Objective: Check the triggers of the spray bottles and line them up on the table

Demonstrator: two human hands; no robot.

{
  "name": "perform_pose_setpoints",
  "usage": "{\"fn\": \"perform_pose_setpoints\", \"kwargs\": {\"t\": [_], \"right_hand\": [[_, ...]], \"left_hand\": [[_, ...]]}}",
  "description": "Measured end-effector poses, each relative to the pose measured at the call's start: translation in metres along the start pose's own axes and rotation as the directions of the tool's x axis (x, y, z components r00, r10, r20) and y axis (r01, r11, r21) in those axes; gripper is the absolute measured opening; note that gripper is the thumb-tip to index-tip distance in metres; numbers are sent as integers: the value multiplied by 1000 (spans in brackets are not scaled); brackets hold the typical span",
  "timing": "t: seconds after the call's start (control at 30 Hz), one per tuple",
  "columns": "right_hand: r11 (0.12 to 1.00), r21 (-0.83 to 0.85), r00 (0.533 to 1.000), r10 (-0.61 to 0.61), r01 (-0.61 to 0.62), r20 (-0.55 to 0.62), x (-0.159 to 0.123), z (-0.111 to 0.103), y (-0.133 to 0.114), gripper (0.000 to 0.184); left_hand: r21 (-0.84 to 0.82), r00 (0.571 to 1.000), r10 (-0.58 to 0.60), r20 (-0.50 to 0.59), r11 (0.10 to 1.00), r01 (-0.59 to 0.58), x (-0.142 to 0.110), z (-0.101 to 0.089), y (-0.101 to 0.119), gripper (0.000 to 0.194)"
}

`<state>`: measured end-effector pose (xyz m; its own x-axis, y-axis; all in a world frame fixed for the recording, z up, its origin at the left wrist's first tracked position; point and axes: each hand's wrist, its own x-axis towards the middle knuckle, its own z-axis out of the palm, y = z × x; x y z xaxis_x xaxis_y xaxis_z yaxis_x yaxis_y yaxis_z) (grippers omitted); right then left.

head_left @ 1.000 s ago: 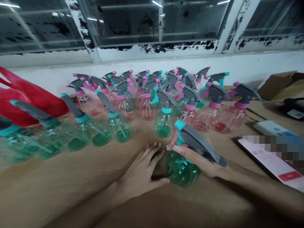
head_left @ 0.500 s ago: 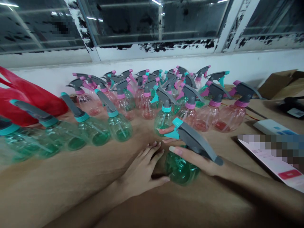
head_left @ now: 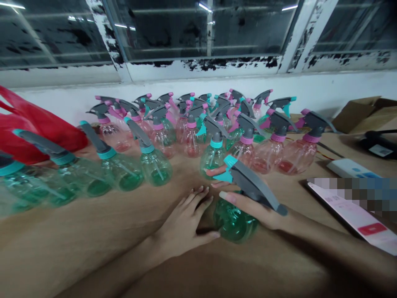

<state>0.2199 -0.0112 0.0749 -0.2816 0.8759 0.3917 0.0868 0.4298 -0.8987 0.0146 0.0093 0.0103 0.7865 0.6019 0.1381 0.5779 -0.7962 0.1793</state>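
Observation:
A green see-through spray bottle (head_left: pixel 235 223) with a grey sprayer head and turquoise nozzle and trigger stands in front of me. My right hand (head_left: pixel 254 207) wraps its neck from the right, thumb on the near side and other fingers reaching past behind the trigger. My left hand (head_left: pixel 182 225) lies flat on the table with fingers apart, its thumb tip close by the bottle's left side. Just behind is another green spray bottle (head_left: pixel 214 159) with a turquoise collar. Several more green spray bottles (head_left: pixel 156 167) line up to the left.
Several pink spray bottles (head_left: pixel 263 153), mixed with green ones, crowd the back of the wooden table (head_left: pixel 124 236). A red plastic bag (head_left: pixel 37 128) sits far left. To the right are a phone (head_left: pixel 350 211), a white box-like device (head_left: pixel 350 167), a black object (head_left: pixel 378 145) and an open cardboard box (head_left: pixel 362 114).
My right hand's fingers have loosened from around the trigger and stretched out, the grip sitting round the neck. The sprayer head has shifted slightly left. My left hand stays put.

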Motion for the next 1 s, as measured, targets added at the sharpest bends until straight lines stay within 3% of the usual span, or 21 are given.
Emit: {"fn": "perform_pose_setpoints", "kwargs": {"t": [0.6, 1.0], "right_hand": [[998, 45, 999, -47, 48, -10, 1, 1, 2, 30], [1000, 27, 1000, -8, 8, 9, 1, 0, -1, 33]], "left_hand": [[8, 1000, -5, -22, 1000, 5, -1, 5, -2, 81], [30, 1000, 4, -25, 1000, -3, -2, 5, -3, 81]]}}
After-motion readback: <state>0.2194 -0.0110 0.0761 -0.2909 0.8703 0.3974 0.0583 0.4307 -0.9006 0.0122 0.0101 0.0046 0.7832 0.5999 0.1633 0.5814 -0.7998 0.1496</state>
